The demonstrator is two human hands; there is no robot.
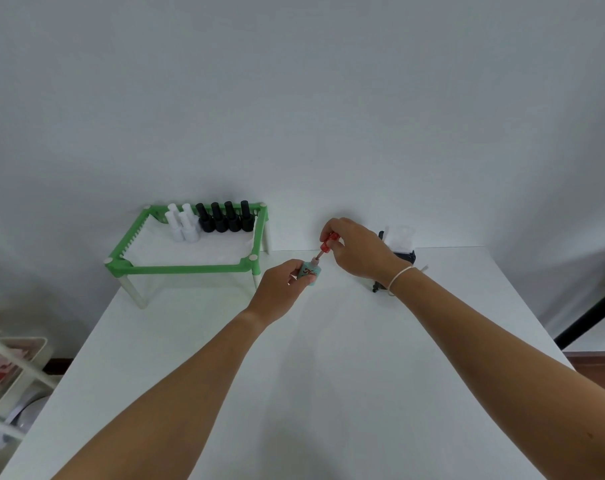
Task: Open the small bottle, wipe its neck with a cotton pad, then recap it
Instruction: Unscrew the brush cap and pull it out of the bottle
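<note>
A small teal bottle [309,271] with red lettering is tilted to the right in my left hand [280,289], just above the white table [329,375]. My right hand [356,249] pinches its red cap [329,241] a little above the bottle's neck. The cap's thin brush stem [318,255] still reaches into the neck [314,261]. Behind my right wrist, a dark holder [403,256] carries white cotton pads [400,238]; my hand hides part of it.
A green rack [186,268] on white legs stands at the table's back left, holding several black bottles [225,218] and white bottles [183,223]. A white shelf unit [6,375] sits off the table's left edge. A dark table leg [588,317] shows at the right.
</note>
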